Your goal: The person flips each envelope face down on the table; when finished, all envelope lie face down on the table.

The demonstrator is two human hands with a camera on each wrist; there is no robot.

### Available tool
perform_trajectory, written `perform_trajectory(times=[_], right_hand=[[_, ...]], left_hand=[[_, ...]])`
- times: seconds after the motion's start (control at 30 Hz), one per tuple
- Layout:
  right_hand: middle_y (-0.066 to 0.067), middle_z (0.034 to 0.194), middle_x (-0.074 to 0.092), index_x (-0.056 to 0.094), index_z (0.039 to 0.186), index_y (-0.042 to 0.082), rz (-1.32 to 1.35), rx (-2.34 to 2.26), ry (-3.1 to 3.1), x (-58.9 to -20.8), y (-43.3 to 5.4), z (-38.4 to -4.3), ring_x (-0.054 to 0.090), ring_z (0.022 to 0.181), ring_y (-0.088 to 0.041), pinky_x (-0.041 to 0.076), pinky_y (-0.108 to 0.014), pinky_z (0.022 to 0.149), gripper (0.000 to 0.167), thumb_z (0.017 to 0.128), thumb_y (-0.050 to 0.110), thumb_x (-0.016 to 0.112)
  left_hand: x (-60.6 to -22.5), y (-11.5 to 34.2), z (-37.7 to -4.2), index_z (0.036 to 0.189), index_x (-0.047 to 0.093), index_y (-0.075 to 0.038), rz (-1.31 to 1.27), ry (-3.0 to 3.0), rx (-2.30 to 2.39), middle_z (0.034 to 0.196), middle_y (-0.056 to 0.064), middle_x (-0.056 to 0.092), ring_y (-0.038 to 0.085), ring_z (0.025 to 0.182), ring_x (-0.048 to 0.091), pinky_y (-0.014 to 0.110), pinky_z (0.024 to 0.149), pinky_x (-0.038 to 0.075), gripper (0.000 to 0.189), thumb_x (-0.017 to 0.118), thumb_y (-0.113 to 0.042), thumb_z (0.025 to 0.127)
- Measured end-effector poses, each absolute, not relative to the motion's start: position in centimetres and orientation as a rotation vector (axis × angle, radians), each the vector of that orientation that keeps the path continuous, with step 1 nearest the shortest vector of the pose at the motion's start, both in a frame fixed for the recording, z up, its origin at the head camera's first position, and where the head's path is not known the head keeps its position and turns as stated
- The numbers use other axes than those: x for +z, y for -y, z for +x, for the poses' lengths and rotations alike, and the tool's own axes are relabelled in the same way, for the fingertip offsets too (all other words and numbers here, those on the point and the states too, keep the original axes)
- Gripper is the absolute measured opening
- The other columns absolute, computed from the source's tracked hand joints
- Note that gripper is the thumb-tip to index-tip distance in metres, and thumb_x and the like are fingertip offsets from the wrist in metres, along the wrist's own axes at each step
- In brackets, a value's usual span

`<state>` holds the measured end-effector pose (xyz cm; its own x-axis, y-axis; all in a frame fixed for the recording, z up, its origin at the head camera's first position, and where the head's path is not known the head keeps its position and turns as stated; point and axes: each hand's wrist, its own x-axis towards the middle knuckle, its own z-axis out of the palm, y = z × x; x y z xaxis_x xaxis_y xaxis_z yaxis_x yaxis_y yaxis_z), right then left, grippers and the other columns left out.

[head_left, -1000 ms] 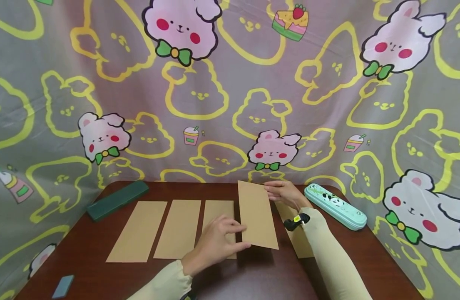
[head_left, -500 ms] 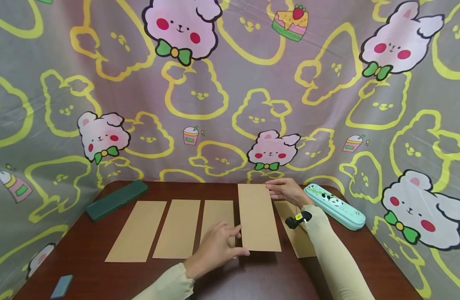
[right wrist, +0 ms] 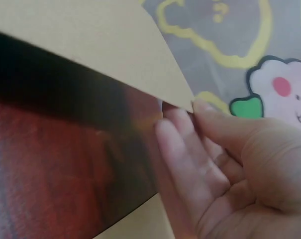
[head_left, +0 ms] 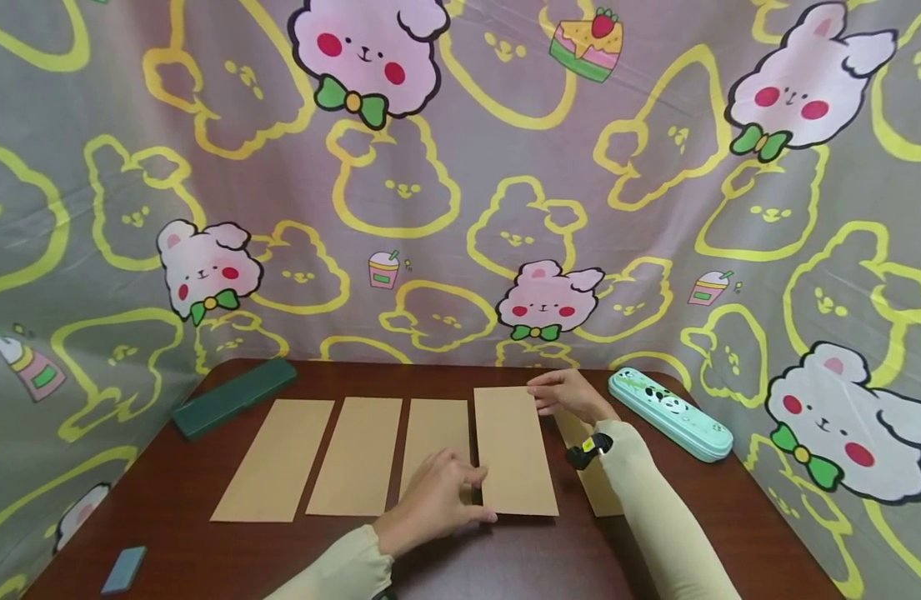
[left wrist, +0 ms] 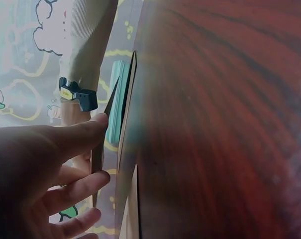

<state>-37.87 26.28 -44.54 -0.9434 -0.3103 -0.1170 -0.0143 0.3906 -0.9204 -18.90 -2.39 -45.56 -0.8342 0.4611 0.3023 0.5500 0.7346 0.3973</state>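
Note:
A brown kraft-paper rectangle (head_left: 513, 454) is held flat, a little above the table. My right hand (head_left: 573, 393) grips its far right corner. In the right wrist view the thumb (right wrist: 210, 117) lies at that corner, other fingers below it. My left hand (head_left: 437, 496) is at the near left corner, its thumb and fingers spread along the edge. Seen from the left wrist, the sheet is edge-on against these fingertips (left wrist: 101, 179). More such rectangles lie to the left: one (head_left: 439, 425) partly behind my left hand, another (head_left: 358, 454), and a third (head_left: 276, 458). One (head_left: 598, 479) lies under my right forearm.
A dark green case (head_left: 235, 398) lies at the back left of the brown table (head_left: 227, 558). A mint pencil case (head_left: 670, 414) with panda pictures is at the back right. Near the front left is a small blue-grey block (head_left: 124, 570). A patterned curtain (head_left: 400, 325) hangs behind.
The held paper rectangle has come down toward the table and lies flatter. My right hand has lowered with its corner; my left hand has moved slightly down along the near left edge.

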Motion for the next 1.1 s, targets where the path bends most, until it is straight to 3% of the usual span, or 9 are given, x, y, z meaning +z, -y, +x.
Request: perform_trajectory(times=[0.33, 0.67, 0.77, 0.87, 1.0, 1.1], right_hand=[[-0.011, 0.087, 0.076, 0.075, 0.106, -0.002, -0.266, -1.335, -2.639, -46.0, -25.7, -36.5, 0.071, 0.07, -0.014, 0.061, -0.032, 0.067, 0.018, 0.096, 0.013, 0.072], [-0.008, 0.08, 0.072, 0.072, 0.095, 0.001, -0.246, -1.087, -2.808, -45.3, -24.9, -36.3, 0.068, 0.063, -0.015, 0.059, -0.029, 0.059, 0.011, 0.093, 0.012, 0.076], [-0.007, 0.076, 0.071, 0.072, 0.09, 0.002, -0.231, -1.037, -2.828, -45.3, -24.9, -36.2, 0.067, 0.061, -0.014, 0.058, -0.029, 0.058, 0.01, 0.092, 0.011, 0.077], [-0.005, 0.073, 0.069, 0.072, 0.086, 0.003, -0.222, -1.002, -2.845, -45.4, -25.1, -36.1, 0.065, 0.06, -0.013, 0.058, -0.028, 0.057, 0.01, 0.091, 0.01, 0.077], [-0.005, 0.072, 0.068, 0.073, 0.085, 0.003, -0.234, -0.978, -2.854, -45.5, -25.3, -36.2, 0.064, 0.06, -0.014, 0.057, -0.028, 0.056, 0.009, 0.091, 0.009, 0.077], [-0.007, 0.074, 0.069, 0.074, 0.089, 0.002, -0.24, -0.958, -2.853, -45.3, -25.3, -36.1, 0.065, 0.062, -0.016, 0.057, -0.029, 0.057, 0.008, 0.092, 0.009, 0.076]], left_hand=[[-46.4, 1.3, -19.5, 0.12, 0.079, -0.021, -0.859, 2.832, -0.639, 0.11, -0.009, 0.077, 0.013, 0.102, 0.054, 0.03, 0.086, 0.044, 0.055, 0.087, -0.052, 0.076], [-45.7, 0.4, -20.1, 0.099, 0.082, -0.022, -0.959, 2.844, -0.539, 0.093, -0.01, 0.074, 0.015, 0.102, 0.054, 0.031, 0.087, 0.046, 0.035, 0.088, -0.048, 0.076], [-45.5, 0.3, -20.2, 0.08, 0.077, -0.021, -0.994, 2.811, -0.474, 0.083, -0.01, 0.07, 0.02, 0.108, 0.055, 0.036, 0.096, 0.046, 0.027, 0.088, -0.045, 0.076], [-45.4, 0.1, -20.3, 0.065, 0.063, -0.023, -1.006, 2.789, -0.43, 0.076, -0.01, 0.066, 0.024, 0.114, 0.056, 0.041, 0.104, 0.044, 0.035, 0.089, -0.043, 0.075], [-45.5, -0.2, -20.4, 0.059, 0.055, -0.024, -1.013, 2.791, -0.427, 0.071, -0.012, 0.063, 0.025, 0.116, 0.054, 0.043, 0.108, 0.042, 0.041, 0.088, -0.041, 0.076], [-45.6, -0.6, -20.6, 0.056, 0.054, -0.024, -1.032, 2.794, -0.425, 0.064, -0.016, 0.057, 0.02, 0.109, 0.053, 0.04, 0.106, 0.041, 0.044, 0.088, -0.041, 0.078]])
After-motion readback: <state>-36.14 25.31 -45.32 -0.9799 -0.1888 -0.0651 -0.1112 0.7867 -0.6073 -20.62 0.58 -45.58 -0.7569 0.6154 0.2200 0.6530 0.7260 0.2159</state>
